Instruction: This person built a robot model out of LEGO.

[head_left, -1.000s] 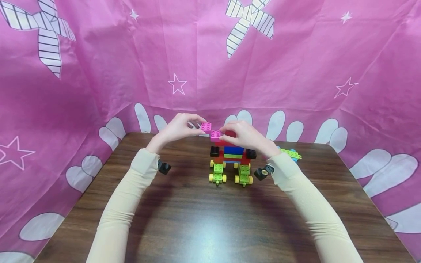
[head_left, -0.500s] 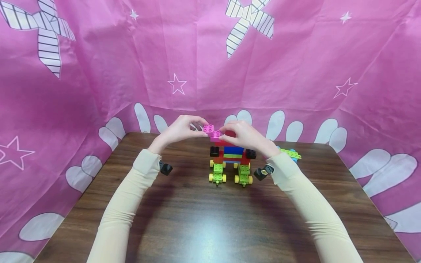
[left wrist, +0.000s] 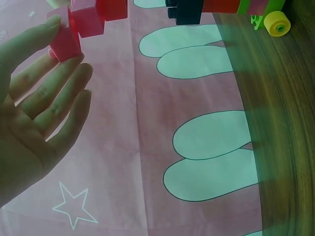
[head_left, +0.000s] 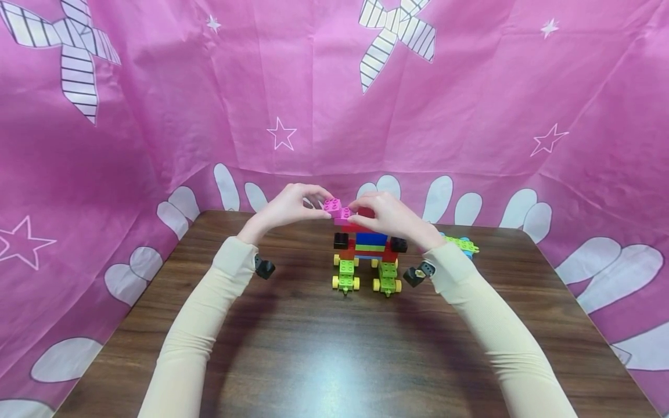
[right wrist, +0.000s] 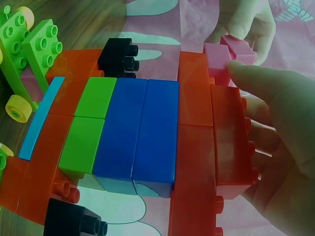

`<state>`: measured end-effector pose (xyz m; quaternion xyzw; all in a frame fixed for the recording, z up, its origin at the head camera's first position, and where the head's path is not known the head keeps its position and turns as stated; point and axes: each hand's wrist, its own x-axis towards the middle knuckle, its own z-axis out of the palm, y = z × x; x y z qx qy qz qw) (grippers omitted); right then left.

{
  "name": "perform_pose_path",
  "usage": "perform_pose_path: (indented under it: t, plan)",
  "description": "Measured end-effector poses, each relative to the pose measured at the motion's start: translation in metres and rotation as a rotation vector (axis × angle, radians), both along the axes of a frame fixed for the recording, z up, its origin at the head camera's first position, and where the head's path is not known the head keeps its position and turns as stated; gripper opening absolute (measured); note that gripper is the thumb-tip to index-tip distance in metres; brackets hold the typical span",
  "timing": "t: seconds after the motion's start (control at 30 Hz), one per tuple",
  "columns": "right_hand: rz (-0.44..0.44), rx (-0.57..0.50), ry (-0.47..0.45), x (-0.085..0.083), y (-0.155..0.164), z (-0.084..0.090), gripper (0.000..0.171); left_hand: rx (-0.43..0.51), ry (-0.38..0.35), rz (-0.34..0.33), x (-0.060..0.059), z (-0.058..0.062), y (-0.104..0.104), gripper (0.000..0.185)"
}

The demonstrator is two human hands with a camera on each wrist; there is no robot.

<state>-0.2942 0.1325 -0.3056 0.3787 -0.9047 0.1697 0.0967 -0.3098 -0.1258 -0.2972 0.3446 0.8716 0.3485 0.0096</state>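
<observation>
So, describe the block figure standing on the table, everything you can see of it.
The block figure stands upright on the wooden table. It looks like glossy plastic: red frame, blue and green middle, black blocks at both sides, two green wheeled feet with yellow wheels. Pink blocks sit on top, pinched by the left hand; the right hand grips its top.

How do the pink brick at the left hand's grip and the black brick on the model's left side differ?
The pink brick sits at the very top of the model, pinched by the left hand; the black brick sits lower, untouched. The pink brick adjoins a second pink brick under the right hand; the black brick juts out sideways from the red body. Both are small studded blocks.
</observation>
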Motion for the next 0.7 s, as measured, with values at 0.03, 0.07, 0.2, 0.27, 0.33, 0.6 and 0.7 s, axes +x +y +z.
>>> perform_pose_path:
  t: [0.03,0.07,0.2,0.27,0.33,0.6,0.7]
  plan:
    - [-0.001,-0.001,0.000,0.0001,0.0000,0.0001,0.033,-0.003,0.002,0.000,-0.0004,0.0001,0.0003,0.040]
    - [-0.002,-0.002,-0.001,0.0004,-0.0001,0.0003,0.033,-0.004,0.002,0.001,-0.0007,0.0001,0.0007,0.040]
    - [-0.009,-0.004,0.001,0.0013,-0.0004,0.0007,0.032,-0.007,0.010,-0.003,-0.0012,0.0005,0.0019,0.040]
    - [-0.008,-0.006,0.002,0.0016,-0.0008,0.0006,0.031,-0.004,0.015,-0.007,-0.0007,0.0005,0.0022,0.039]
    - [-0.010,-0.008,0.004,0.0009,-0.0009,0.0002,0.031,-0.002,0.021,-0.010,-0.0003,0.0008,0.0027,0.039]
    - [-0.016,-0.019,0.005,-0.0001,-0.0013,-0.0009,0.030,-0.013,0.070,-0.026,-0.0018,0.0012,0.0048,0.036]
    - [-0.016,-0.020,0.001,0.0004,-0.0016,-0.0010,0.031,-0.023,0.084,-0.035,-0.0026,0.0018,0.0050,0.035]
